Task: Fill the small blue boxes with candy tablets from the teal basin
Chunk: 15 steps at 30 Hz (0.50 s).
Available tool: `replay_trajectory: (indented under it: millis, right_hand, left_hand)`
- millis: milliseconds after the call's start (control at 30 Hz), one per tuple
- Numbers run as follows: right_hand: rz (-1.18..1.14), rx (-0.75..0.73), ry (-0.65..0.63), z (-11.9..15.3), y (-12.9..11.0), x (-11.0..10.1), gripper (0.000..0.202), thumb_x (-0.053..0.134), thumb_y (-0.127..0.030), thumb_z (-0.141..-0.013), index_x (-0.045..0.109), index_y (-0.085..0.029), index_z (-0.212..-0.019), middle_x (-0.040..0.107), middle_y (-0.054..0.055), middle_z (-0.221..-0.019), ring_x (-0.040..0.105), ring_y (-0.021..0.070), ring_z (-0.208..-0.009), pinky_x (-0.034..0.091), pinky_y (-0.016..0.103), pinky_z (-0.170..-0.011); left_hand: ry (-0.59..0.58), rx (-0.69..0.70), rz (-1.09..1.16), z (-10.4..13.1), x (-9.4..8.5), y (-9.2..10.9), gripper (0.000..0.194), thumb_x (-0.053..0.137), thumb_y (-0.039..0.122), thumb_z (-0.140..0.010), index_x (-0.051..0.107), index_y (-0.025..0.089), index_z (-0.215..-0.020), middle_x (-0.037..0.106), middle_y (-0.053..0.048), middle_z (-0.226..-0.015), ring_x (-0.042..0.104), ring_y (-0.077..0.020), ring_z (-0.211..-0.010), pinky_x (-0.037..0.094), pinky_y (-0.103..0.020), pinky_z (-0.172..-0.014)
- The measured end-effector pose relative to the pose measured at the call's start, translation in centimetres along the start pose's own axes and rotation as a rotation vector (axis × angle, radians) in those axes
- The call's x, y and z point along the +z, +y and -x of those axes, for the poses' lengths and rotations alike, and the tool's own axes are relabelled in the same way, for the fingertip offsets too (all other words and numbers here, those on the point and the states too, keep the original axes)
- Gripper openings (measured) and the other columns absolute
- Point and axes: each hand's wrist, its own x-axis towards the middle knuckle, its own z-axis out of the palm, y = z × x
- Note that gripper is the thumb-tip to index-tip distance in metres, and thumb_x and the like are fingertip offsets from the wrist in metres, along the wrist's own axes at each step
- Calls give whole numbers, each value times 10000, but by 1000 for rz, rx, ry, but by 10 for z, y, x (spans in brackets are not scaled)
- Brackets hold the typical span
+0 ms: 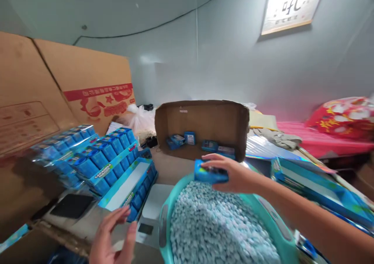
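Note:
My right hand (230,172) grips a small blue box (202,173) above the far rim of a teal basin (179,187). Pale blue, pellet-like pieces (216,229) fill much of the basin. At the lower left, my left hand (112,236) holds nothing, its thumb and fingers apart. It is nearest to a blue display tray (127,182) with a row of small blue boxes along its right side. Between that tray and the basin lies a white flat device (157,201) with a small grey display.
Filled blue display trays (108,159) are stacked left, beside a large carton (99,77). An open brown cardboard box (201,118) with several small blue boxes stands behind the basin. An open blue tray (321,190) lies right. A black flat object (72,206) lies left.

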Motion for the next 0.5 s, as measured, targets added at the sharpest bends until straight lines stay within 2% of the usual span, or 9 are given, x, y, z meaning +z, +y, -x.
replay_trajectory:
  millis: [33,100,200,233,300,367,400,433,500]
  right_hand:
    - [-68,-153,-31,12,-23,-2,669,822,-332,-729,607,-315,-1363,435,87,-1497,547,289,-1269,492,384,-1026]
    - [-48,-325,-87,31,-63,-3,642,820,-354,-752,614,-309,-1358,463,97,-1419,567,267,-1209,496,391,-1012]
    - [114,-476,-93,47,-94,1,493,780,-316,-798,656,-281,-1274,500,98,-1340,529,272,-1228,433,463,-1094]
    - [158,-498,-49,51,-97,5,453,744,-280,-828,646,-271,-1270,506,102,-1334,500,276,-1268,390,491,-1134]
    - [186,-398,136,61,-97,18,499,665,-210,-873,561,-261,-1358,500,116,-1364,433,285,-1356,332,532,-1175]
    - [116,-68,349,73,-95,36,663,628,-214,-896,373,-279,-1505,454,136,-1453,369,305,-1420,352,565,-1161]
    - [58,127,390,79,-94,46,758,647,-269,-896,272,-283,-1554,400,151,-1516,338,328,-1442,375,582,-1143]
    - [1,281,368,85,-94,56,856,682,-348,-881,194,-285,-1582,332,167,-1573,306,360,-1459,382,605,-1131]
    - [-60,347,142,95,-93,76,1072,768,-547,-776,144,-272,-1603,190,198,-1644,214,443,-1484,317,682,-1135]
  left_hand:
    - [-107,-5,101,-10,12,18,362,666,374,-869,629,237,-1202,649,-115,-1235,618,-312,-1143,507,-452,-988]
    - [-423,-20,260,-35,37,51,594,746,456,-788,604,240,-1323,601,-126,-1366,538,-356,-1290,455,-477,-1079]
    - [-1046,-151,482,-69,71,78,619,889,399,-622,717,234,-1193,704,-113,-1213,635,-376,-1153,518,-469,-1009]
    - [-1188,-196,523,-77,81,80,622,915,376,-578,736,229,-1155,725,-103,-1168,661,-373,-1098,546,-459,-961]
    - [-1201,-297,626,-83,100,74,648,936,376,-537,740,194,-1128,740,-110,-1123,685,-360,-1034,573,-426,-891]
    - [-1051,-398,749,-82,116,65,670,930,396,-562,709,156,-1148,738,-129,-1119,690,-341,-1024,572,-392,-865]
    - [-991,-448,808,-80,123,61,671,920,403,-588,686,147,-1162,737,-136,-1118,690,-334,-1028,568,-384,-861]
    - [-950,-495,857,-78,129,58,667,911,408,-608,665,144,-1170,738,-137,-1116,691,-328,-1034,564,-379,-859]
    - [-874,-576,910,-74,137,54,650,905,407,-615,641,146,-1149,745,-127,-1091,694,-319,-1035,558,-371,-858]
